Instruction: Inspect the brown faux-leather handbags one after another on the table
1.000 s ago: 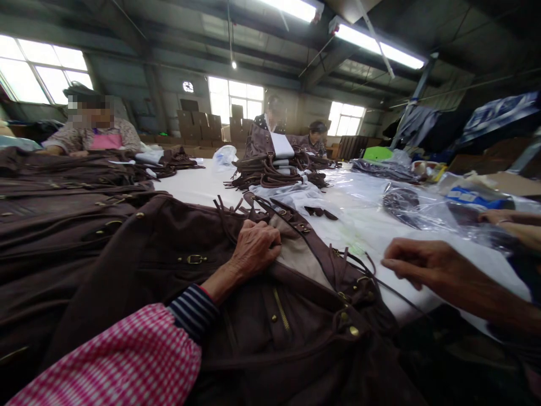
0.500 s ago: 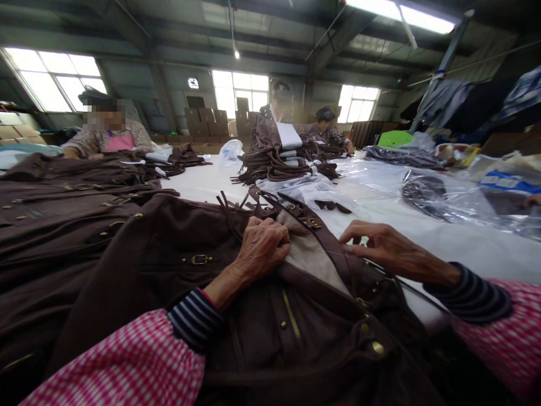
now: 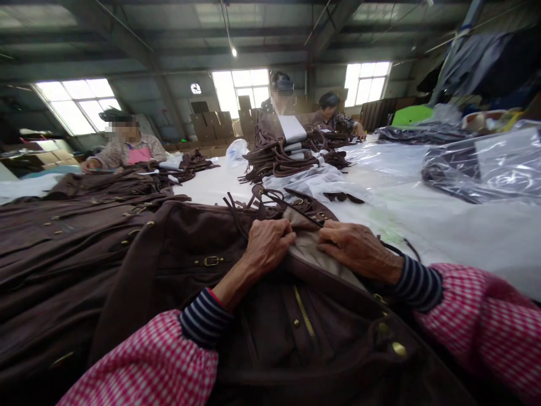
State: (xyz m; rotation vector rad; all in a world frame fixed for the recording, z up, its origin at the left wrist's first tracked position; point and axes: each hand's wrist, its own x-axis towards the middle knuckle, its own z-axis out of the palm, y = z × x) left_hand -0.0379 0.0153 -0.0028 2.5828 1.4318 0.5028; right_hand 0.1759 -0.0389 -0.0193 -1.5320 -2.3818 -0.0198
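A dark brown bag (image 3: 262,316) with brass buckles, studs and a short brass zipper lies right in front of me. Its top gapes and shows a beige lining (image 3: 310,248). My left hand (image 3: 268,242) is closed, fingers curled on the near edge of that opening. On the opposite side, my right hand (image 3: 355,245) is closed too, its fingers pressed at the zippered edge and lining. The fingertips of both hands point down and inward, so anything small between them is hidden. Dark straps (image 3: 236,217) stick up behind my left hand.
More brown bags (image 3: 51,254) lie heaped to the left. A stack of bags with wrapped handles (image 3: 291,152) stands on the white table (image 3: 465,237), beside crumpled white plastic (image 3: 304,180). Clear plastic packaging (image 3: 486,169) lies at right. Several co-workers (image 3: 131,146) are across the table.
My right hand has moved left, from out beside the bag with a thin thread stretched near it, onto the opening. My left hand stays at the near edge. The camera view has shifted slightly.
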